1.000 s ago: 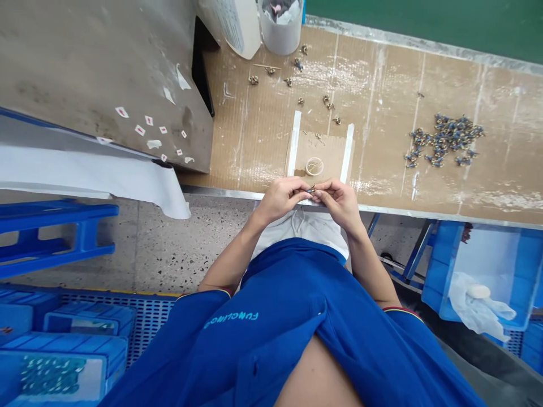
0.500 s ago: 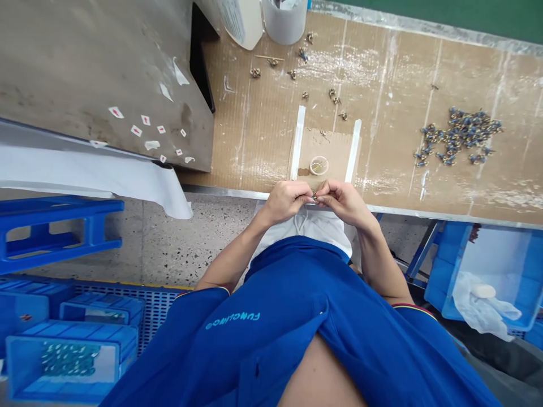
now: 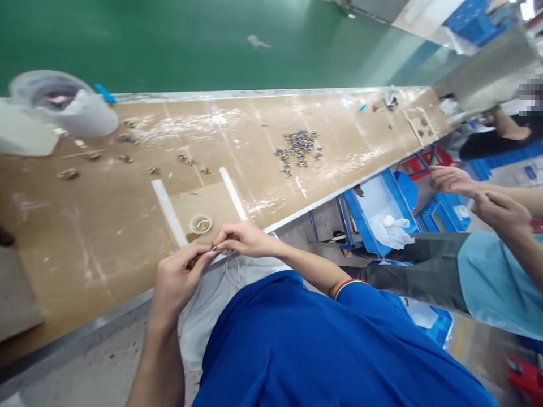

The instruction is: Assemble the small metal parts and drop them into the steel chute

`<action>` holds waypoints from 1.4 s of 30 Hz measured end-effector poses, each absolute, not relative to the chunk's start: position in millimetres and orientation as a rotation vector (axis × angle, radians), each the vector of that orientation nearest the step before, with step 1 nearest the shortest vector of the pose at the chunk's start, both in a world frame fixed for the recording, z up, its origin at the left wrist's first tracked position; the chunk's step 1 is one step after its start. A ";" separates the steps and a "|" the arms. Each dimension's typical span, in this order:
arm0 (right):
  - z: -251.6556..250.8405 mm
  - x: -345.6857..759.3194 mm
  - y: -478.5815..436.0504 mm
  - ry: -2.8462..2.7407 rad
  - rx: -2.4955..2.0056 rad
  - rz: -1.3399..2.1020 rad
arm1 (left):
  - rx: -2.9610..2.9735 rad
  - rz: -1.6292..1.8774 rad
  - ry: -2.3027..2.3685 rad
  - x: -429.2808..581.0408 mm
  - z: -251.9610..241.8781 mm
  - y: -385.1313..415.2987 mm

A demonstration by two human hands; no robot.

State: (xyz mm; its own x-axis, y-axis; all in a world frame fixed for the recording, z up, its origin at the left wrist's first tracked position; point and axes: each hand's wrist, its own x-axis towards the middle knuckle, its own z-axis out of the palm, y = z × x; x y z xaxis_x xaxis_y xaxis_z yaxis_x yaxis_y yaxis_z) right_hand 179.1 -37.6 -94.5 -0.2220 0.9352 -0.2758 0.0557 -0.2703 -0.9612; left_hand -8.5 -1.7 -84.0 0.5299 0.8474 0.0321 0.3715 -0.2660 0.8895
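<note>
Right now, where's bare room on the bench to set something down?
Bare brown cardboard bench top lies left of the left white tape strip, and between the right strip and the blue-and-brass parts pile. Crowded: around that pile, and the scattered brass parts farther left.

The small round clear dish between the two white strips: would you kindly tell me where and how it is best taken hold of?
I would pinch the rim of the dish with the fingers, from above on the near side, just past the right hand. It is low, round and flat on the cardboard, so the rim looks like the only edge to hold.
</note>
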 end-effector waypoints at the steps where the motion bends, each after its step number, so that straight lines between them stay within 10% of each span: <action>1: -94.0 179.8 -37.0 -1.213 -1.294 1.599 | 1.843 0.635 1.024 -8.1 -82.3 -0.9; 42: -91.7 181.2 -40.4 -1.260 -1.249 1.566 | 1.877 0.625 1.009 -3.8 -75.9 -7.5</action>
State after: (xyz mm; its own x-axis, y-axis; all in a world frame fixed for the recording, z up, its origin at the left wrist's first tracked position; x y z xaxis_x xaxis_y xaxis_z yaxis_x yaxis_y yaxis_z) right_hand 181.2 -40.4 -91.7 -0.2370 0.9447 -0.2266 0.0192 -0.2286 -0.9733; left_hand -3.8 -7.5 -75.9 0.5415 0.8405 0.0201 0.3927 -0.2739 0.8779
